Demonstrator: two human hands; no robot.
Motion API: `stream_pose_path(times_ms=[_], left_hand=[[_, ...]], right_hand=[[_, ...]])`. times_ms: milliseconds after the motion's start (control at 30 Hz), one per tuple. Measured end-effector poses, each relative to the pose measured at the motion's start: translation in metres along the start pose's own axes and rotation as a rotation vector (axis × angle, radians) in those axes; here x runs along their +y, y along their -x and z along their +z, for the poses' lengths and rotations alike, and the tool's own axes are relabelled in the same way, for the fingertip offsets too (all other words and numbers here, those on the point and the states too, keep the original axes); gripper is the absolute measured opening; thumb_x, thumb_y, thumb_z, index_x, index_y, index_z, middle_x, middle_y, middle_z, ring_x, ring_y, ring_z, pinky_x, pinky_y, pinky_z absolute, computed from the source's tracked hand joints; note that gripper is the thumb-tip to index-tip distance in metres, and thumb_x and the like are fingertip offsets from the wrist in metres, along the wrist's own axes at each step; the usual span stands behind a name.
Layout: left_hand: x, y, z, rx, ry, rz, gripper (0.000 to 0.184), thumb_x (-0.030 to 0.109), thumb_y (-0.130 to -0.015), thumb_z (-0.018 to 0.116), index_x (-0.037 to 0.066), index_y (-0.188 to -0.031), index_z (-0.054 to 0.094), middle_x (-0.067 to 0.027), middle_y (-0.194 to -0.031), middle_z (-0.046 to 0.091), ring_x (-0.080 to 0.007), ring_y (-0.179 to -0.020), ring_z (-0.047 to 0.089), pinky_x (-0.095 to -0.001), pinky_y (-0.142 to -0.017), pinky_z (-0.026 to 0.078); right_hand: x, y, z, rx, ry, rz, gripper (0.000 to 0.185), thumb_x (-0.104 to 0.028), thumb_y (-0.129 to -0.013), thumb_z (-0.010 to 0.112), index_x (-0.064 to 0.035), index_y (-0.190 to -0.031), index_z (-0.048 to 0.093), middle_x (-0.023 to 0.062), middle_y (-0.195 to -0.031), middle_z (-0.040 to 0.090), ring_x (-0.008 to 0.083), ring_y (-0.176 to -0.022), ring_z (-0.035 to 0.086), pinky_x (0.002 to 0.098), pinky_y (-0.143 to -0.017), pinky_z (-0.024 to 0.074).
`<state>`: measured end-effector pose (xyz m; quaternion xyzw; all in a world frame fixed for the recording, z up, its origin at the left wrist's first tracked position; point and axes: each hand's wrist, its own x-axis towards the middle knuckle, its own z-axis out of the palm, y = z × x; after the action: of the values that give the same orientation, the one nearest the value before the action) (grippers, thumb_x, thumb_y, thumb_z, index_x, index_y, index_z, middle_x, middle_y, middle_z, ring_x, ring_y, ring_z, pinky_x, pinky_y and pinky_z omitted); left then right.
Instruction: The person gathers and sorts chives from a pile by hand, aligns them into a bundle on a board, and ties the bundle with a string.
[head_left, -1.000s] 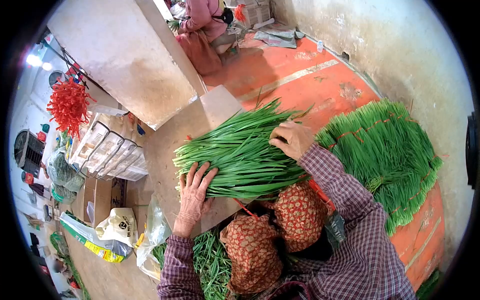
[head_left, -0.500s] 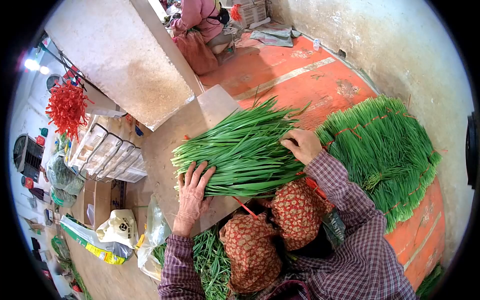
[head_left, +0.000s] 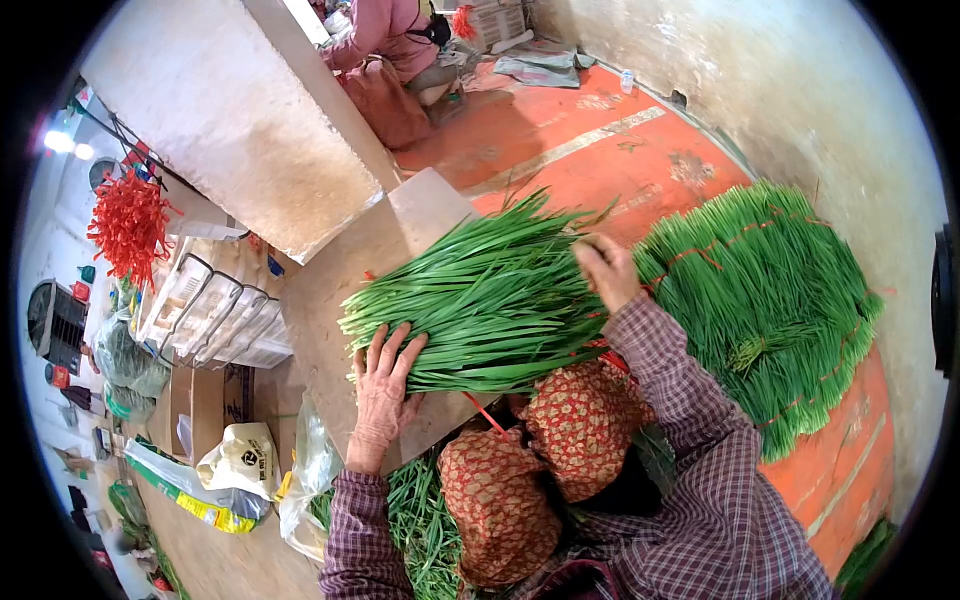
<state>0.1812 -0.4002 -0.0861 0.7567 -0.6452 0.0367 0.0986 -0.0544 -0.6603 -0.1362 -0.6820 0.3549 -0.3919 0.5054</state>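
Note:
A loose heap of garlic chives [head_left: 490,300] lies across a board in front of me, pale stem ends to the left and green leaf tips to the right. My left hand [head_left: 382,385] rests with fingers spread on the stem end at its near side. At the leaf tips, my right hand [head_left: 610,268] is closed in a pinch. A thin leaf seems to run to its fingertips, which are partly hidden. Under the near edge of the heap, a red tie [head_left: 488,412] sticks out toward my knees.
Tied chive bundles [head_left: 765,310] sit to the right on an orange floor mat [head_left: 560,145]. Red ties [head_left: 130,225] hang at left above stacked white crates [head_left: 215,300]. A pillar [head_left: 230,120] stands beyond the board [head_left: 330,390]. Another person [head_left: 385,50] sits at the back.
My right hand has lifted slightly and shifted a little toward the right, off the leaf tips. My left hand stays on the stems. The view has shifted slightly.

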Motion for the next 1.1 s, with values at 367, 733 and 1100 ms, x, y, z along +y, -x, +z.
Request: stream_pose_path(times_ms=[367,733,1100], left_hand=[[0.004,0.000,-0.003,0.020,-0.098,0.040,0.073,0.016,-0.066,0.069,0.017,-0.135,0.047,-0.0088,-0.143,0.040,-0.0338,-0.134,0.033,-0.0497,-0.109,0.025],[0.004,0.000,0.000,0.042,-0.109,0.051,0.070,0.019,-0.068,0.069,0.018,-0.135,0.048,-0.0096,-0.143,0.040,-0.0348,-0.134,0.033,-0.0500,-0.109,0.025],[0.004,0.000,0.001,0.033,-0.091,0.046,0.065,0.018,-0.070,0.063,0.017,-0.133,0.049,-0.0108,-0.142,0.040,-0.0358,-0.134,0.033,-0.0494,-0.109,0.025]], right_hand=[[-0.017,0.042,-0.028,-0.243,0.579,-0.039,0.030,-0.033,-0.092,0.059,-0.0042,-0.098,0.068,0.0110,-0.091,0.067,0.0261,-0.083,0.062,0.0390,-0.076,0.0507],[-0.004,0.048,-0.010,-0.272,0.235,-0.017,0.029,-0.032,-0.086,0.067,-0.0048,-0.095,0.071,0.0085,-0.089,0.070,0.0212,-0.074,0.064,0.0344,-0.068,0.0525],[0.015,0.064,-0.002,0.057,-0.404,0.215,0.029,-0.029,-0.092,0.062,-0.0021,-0.102,0.064,0.0000,-0.062,0.050,0.0070,-0.051,0.044,0.0266,-0.044,0.0373]])
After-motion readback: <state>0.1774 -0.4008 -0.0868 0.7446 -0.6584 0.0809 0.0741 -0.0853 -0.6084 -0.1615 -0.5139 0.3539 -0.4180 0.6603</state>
